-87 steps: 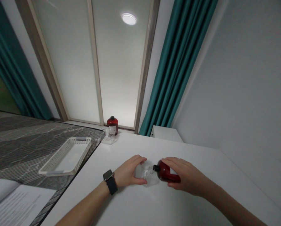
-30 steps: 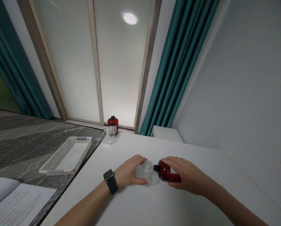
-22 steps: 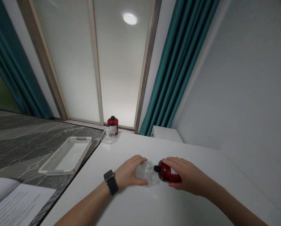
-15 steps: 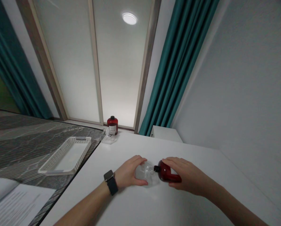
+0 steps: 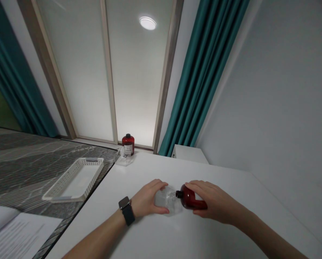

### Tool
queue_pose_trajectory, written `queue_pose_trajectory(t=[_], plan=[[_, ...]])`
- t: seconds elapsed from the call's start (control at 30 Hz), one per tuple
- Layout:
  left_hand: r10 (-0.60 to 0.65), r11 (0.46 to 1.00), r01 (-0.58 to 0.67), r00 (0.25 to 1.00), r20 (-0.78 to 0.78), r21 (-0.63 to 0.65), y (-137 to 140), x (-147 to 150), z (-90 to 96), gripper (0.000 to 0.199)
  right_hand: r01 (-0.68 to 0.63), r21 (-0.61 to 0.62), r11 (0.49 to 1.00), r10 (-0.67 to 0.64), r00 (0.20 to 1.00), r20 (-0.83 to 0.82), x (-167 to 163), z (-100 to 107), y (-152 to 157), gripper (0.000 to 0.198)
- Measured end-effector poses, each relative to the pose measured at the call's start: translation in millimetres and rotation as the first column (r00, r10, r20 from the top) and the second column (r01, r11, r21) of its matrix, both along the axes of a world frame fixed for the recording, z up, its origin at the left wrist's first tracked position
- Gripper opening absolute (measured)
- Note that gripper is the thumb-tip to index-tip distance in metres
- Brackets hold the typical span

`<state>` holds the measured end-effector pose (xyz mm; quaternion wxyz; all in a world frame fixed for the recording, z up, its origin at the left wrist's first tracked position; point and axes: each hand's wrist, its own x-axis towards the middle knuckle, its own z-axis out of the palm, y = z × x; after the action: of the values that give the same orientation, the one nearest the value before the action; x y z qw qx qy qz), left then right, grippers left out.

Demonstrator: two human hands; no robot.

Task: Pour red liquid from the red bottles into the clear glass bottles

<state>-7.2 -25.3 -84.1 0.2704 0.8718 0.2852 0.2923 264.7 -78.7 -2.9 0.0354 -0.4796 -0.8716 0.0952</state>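
Observation:
My right hand is wrapped round a dark red bottle with a black neck, held tilted nearly on its side with the mouth pointing left. Below and left of that mouth is a clear container, see-through and hard to make out in detail. Curled round its left side, the thumb and fingers of my left hand grip it on the white table. A dark smartwatch is on my left wrist. Whether liquid is flowing from the bottle cannot be made out.
Another red bottle with a black cap stands at the table's far left corner, behind a clear tray. On the grey patterned surface to the left are a white basket and an open book. A white cabinet stands beyond the table.
The hands, bottle and clear container keep almost the same pose. Only a slight shift of the whole view shows.

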Motion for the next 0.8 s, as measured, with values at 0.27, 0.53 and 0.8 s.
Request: queue_pose_trajectory(t=[0.27, 0.53, 0.8], plan=[[0.004, 1.000, -0.004, 1.000, 0.016, -0.011, -2.8, 4.3, -2.0, 0.071, -0.013, 0.012, 1.000, 0.013, 1.000, -0.019, 5.1, -1.4, -1.0, 0.067], [0.010, 1.000, -0.009, 1.000, 0.006, -0.009, -3.1, 5.1, -3.6, 0.073, -0.020, -0.002, 1.000, 0.020, 1.000, -0.022, 3.4, 2.8, -0.7, 0.066], [0.008, 1.000, -0.008, 1.000, -0.004, -0.003, -3.6, 5.7, -3.3, 0.075, -0.015, -0.003, 1.000, 0.015, 1.000, -0.002, 2.7, 5.7, -1.2, 0.065]])
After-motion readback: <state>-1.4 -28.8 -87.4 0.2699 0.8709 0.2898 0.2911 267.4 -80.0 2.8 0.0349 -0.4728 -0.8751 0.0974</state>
